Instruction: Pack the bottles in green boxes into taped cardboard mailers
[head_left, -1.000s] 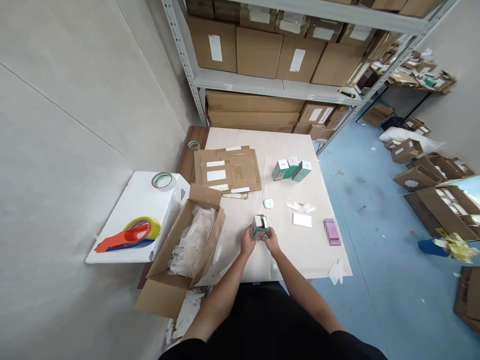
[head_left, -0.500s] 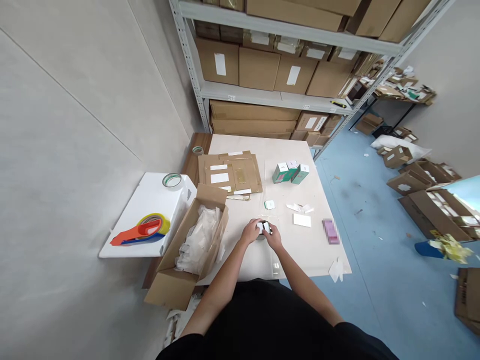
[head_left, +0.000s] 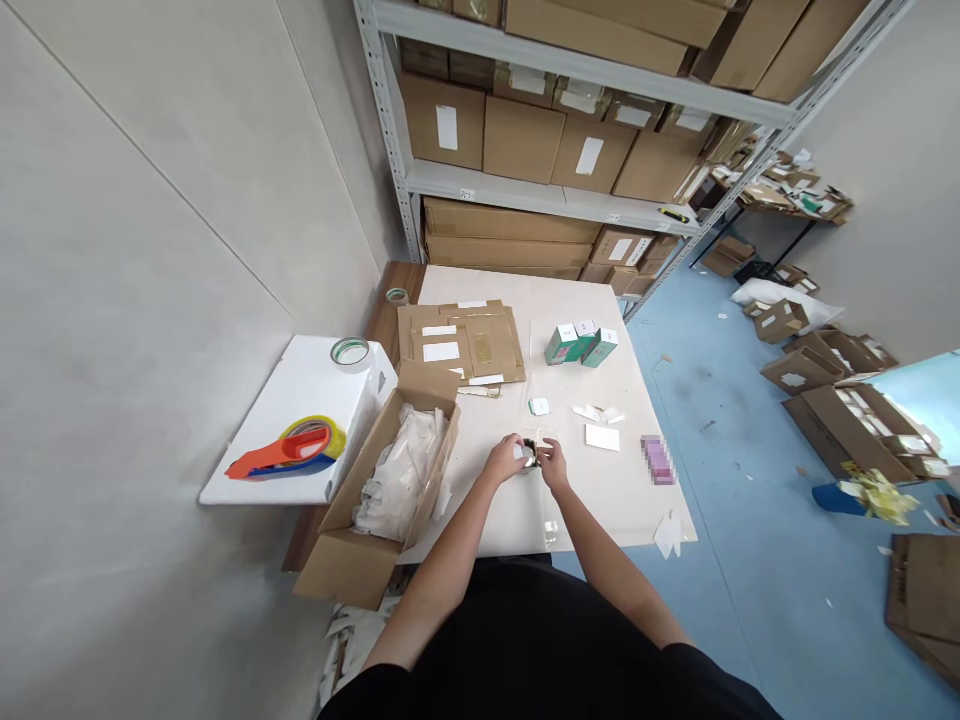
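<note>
At the near middle of the table, both hands meet over a small dark item (head_left: 530,455) with a white and silvery part; its exact kind is too small to make out. My left hand (head_left: 504,460) is closed around its left side. My right hand (head_left: 553,466) pinches at its right edge, fingertips bent inward. Just beyond the hands lies a small white square piece with a green edge (head_left: 539,406). To the right are a flat white box (head_left: 602,437) and torn clear-white scraps (head_left: 598,413).
Several green-and-white boxes (head_left: 581,344) stand at the back right. Flattened cardboard (head_left: 480,345) lies back left. An open carton (head_left: 448,450) with white packing is at the left, beside a white box (head_left: 262,425) bearing a tape dispenser (head_left: 285,453). Shelving (head_left: 510,194) rises behind.
The white part between my hands has shifted left and the dark part shows more. My right hand has moved slightly right, its fingers now at the edge. The view has turned slightly.
</note>
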